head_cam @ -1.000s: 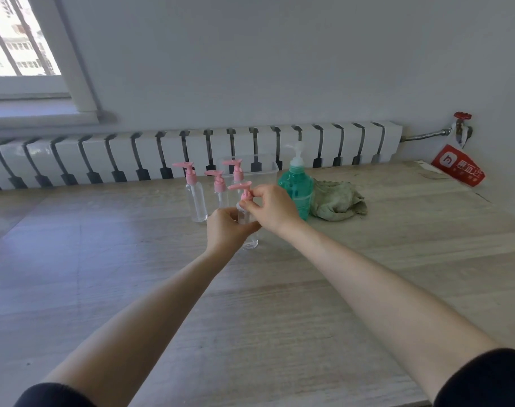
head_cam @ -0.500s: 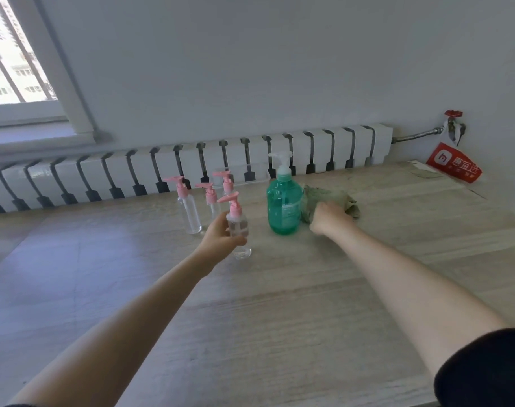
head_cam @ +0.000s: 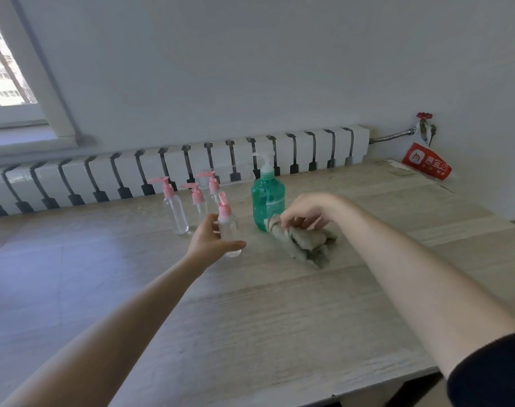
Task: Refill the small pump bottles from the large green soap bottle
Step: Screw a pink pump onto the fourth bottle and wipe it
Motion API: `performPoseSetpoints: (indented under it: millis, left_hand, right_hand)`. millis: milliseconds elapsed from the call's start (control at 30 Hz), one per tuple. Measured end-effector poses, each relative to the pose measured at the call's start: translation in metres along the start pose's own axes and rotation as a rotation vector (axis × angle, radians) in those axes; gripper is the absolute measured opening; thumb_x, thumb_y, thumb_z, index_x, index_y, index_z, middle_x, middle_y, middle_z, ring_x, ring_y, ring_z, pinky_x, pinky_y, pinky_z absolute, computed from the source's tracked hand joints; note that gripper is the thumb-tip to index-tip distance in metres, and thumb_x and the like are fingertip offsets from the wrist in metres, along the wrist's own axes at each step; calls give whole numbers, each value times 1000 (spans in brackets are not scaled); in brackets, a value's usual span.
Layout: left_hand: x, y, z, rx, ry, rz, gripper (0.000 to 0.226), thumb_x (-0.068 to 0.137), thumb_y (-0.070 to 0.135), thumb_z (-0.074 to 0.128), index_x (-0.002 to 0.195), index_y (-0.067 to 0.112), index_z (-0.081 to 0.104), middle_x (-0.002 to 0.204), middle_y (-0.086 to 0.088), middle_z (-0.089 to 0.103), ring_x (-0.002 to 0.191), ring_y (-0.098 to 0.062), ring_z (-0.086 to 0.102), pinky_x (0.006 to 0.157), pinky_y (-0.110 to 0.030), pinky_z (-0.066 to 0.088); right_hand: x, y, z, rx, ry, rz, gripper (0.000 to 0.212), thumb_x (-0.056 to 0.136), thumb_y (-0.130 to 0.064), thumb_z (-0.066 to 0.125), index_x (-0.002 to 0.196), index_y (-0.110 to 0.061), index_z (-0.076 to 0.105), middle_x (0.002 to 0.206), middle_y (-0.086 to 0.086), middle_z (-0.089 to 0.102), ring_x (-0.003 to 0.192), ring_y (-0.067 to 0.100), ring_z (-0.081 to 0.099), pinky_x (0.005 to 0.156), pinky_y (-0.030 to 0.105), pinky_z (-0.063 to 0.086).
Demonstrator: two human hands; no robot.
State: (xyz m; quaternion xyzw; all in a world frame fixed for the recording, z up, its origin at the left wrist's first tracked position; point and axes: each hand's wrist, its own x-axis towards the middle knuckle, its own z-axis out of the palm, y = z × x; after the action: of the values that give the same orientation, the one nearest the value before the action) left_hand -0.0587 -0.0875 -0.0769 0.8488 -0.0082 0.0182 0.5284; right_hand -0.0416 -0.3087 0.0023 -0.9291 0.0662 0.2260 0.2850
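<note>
**Held pump bottle stands left of the soap source; right hand is taken up by a cloth**

The front small pump bottle [head_cam: 228, 227] stands upright on the table [head_cam: 279, 318], just left of the large green soap bottle [head_cam: 268, 201] and a little nearer me, with a gap between the two. Its long axis is vertical. The body is clear plastic and the pink pump head is fitted. I see no green liquid inside and judge it unfilled.

The left hand [head_cam: 210, 239] holds this bottle from its left side. The thumb lies across the front near the base and the fingers curl round the back, mostly hidden. From those fingers the soap bottle lies to the right, close by.

The soap bottle is upright, translucent green, with its white pump fitted, and it looks well filled. The right hand [head_cam: 306, 211] sits just right of it and towards me, so it is the nearer hand. Its fingertips pinch a crumpled grey-green cloth [head_cam: 307, 240] lying at the soap bottle's lower right. I cannot tell whether cloth and bottle touch.

Three other small pump bottles [head_cam: 176, 208], equally clear, stand left of the soap bottle, behind the held one. A radiator [head_cam: 309, 151] runs behind the soap bottle.

I judge that no transfer has begun. Both pumps are on, and the right hand must drop the cloth before it can take the soap bottle. The light, empty bottle could tip.
</note>
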Motion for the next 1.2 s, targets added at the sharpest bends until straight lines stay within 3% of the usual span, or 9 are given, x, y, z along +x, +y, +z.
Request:
performPoseSetpoints:
  millis: [133, 367, 500, 600, 733, 833, 900, 1033, 1200]
  left_hand:
    - [-4, -2, -8, -39, 1, -4, 55, 67, 7, 83, 112, 15, 52, 103, -3, 61, 92, -19, 63, 78, -31, 54]
    - [-6, -6, -19, -14, 60, -73, 47, 74, -12, 61, 114, 10, 49, 102, -7, 54, 95, -21, 56, 79, -31, 53]
    - [-9, -3, -28, 39, 53, -103, 28, 77, -12, 54, 95, 9, 52, 91, -9, 55, 81, -20, 54, 65, -26, 50]
    - [-16, 6, -34, 81, -89, -55, 18, 81, -9, 53, 84, 9, 55, 80, -8, 56, 74, -18, 56, 63, -25, 48]
    - [-28, 16, -40, 60, -335, 11, 18, 87, 21, 64, 102, 12, 59, 96, -5, 63, 87, -17, 60, 72, -24, 47]
    - [-33, 19, -41, 20, -402, 97, 20, 83, 17, 68, 102, 11, 63, 98, -2, 68, 88, -13, 63, 73, -17, 47]
    - [-33, 20, -45, -99, -380, 111, 8, 83, 12, 68, 89, 8, 65, 89, -4, 70, 85, -17, 66, 80, -25, 50]
    - [-31, 22, -55, -286, -335, 98, 13, 85, 13, 65, 88, 0, 65, 80, -7, 70, 77, -20, 67, 67, -24, 54]
    - [-26, 14, -47, -190, -32, 110, 15, 88, 12, 63, 95, -2, 63, 84, -11, 68, 77, -21, 66, 67, -26, 56]
  right_hand:
    - [-8, 0, 29, -264, 77, -21, 48, 90, -32, 60, 130, -8, 48, 126, 10, 56, 98, 20, 58, 89, 32, 50]
    - [-2, -11, 57, -264, 233, -327, 17, 88, -16, 58, 99, -17, 71, 101, -3, 66, 88, 15, 62, 79, 30, 53]
    - [-14, -25, 58, -261, -4, -313, 24, 82, -39, 57, 73, -18, 55, 77, 0, 55, 70, 18, 53, 62, 30, 43]
    - [-16, -26, 64, -376, -77, -369, 18, 81, -32, 66, 70, -23, 55, 74, -4, 55, 67, 13, 53, 56, 24, 40]
    - [-16, -31, 68, -149, 107, -563, 12, 91, -27, 59, 82, -20, 64, 83, -2, 63, 78, 16, 60, 68, 28, 49]
    - [-27, -46, 69, 16, 282, -727, 13, 93, -28, 56, 84, -22, 61, 76, -7, 62, 72, 16, 59, 66, 27, 46]
    - [-29, -52, 66, 37, 342, -783, 21, 91, -28, 59, 71, -23, 56, 60, -9, 54, 58, 13, 51, 57, 24, 39]
    - [-22, -46, 52, 101, 427, -731, 37, 79, -22, 61, 49, -23, 40, 42, -10, 35, 44, 7, 33, 57, 25, 36]
    - [-15, -32, 57, -79, 746, -661, 11, 85, -25, 58, 79, -30, 66, 70, -15, 62, 65, 2, 54, 57, 20, 40]
